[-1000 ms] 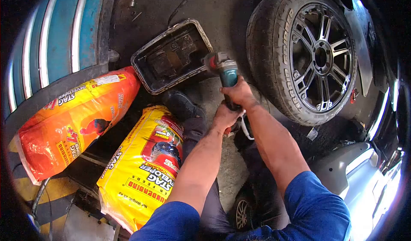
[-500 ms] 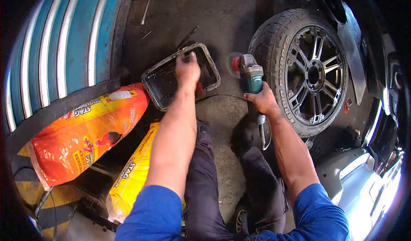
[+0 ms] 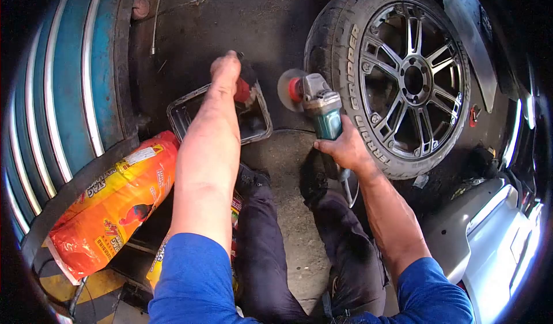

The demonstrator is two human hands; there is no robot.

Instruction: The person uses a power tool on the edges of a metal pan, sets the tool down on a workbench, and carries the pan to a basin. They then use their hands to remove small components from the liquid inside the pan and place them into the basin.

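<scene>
Within right fingers (image 3: 326, 146) — wrapped round it — angle grinder (image 3: 320, 104), left fingers (image 3: 220, 65) curled, hold unclear

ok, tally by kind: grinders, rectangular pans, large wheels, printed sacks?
Angle grinder: 1
Rectangular pan: 1
Large wheel: 1
Printed sacks: 2 (orange sack; yellow sack, mostly hidden)
Total: 5
</scene>
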